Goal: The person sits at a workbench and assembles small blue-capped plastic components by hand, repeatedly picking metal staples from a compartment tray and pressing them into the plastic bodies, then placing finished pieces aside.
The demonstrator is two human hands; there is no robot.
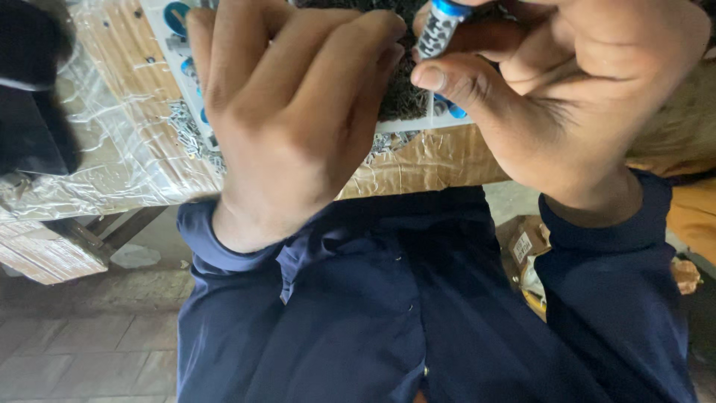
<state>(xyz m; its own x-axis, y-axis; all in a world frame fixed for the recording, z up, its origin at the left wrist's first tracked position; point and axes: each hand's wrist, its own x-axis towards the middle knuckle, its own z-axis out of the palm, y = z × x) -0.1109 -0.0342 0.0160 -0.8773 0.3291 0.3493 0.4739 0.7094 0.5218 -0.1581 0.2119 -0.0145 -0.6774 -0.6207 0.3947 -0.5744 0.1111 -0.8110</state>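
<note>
the right hand is pinched shut on a small tube with a blue cap, thumb under it and the curled fingers over it, at about one o'clock in the view. the tube stands tilted, cap uppermost, just over the heap of small dark screws. the left hand sits at eleven o'clock, fingers drawn together and bent down toward the heap; whether anything lies inside them cannot be told, as the back of the hand hides the fingertips. the two hands nearly touch above the screws, with little room between them.

the screws lie in a shallow white tray whose near rim runs close to the edge of the wooden table. the table is wrapped in clear plastic film, and loose screws lie spilled at nine o'clock from the tray. a dark object stands at the far left. both wrists come up from dark blue sleeves, palms facing away, over the brick floor.
</note>
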